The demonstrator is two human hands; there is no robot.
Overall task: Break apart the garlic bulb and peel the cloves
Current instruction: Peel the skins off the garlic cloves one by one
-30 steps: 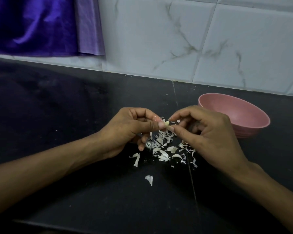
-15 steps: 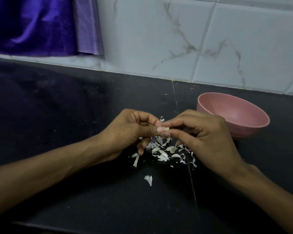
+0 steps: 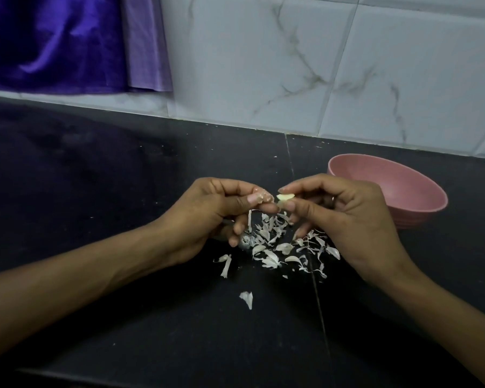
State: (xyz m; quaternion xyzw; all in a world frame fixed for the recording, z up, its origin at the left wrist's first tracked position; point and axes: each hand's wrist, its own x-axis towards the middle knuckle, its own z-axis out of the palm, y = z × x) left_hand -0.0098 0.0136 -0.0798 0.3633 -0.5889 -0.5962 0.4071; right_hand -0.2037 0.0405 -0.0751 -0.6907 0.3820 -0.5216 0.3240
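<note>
Between thumb and forefinger my right hand point(image 3: 345, 219) pinches a small pale garlic clove point(image 3: 285, 198) above the counter. Just left of the clove, a gap apart, my left hand point(image 3: 210, 217) pinches bits of papery skin point(image 3: 263, 198). A thin strip of skin point(image 3: 249, 219) hangs below its fingers. Under both hands lies a scatter of several white garlic skins point(image 3: 275, 247). A grey root stub of the bulb point(image 3: 246, 242) rests by my left little finger.
A pink bowl point(image 3: 420, 197) stands to the right, just behind my right hand; its inside looks bare. The black counter point(image 3: 95, 191) runs to a white tiled wall point(image 3: 291, 65). Purple cloth point(image 3: 53, 40) hangs at the back left. A stray skin point(image 3: 247, 299) lies nearer to me.
My hands were together on the clove; now they have drawn a little apart. The clove stays in my right hand and torn skin in my left.
</note>
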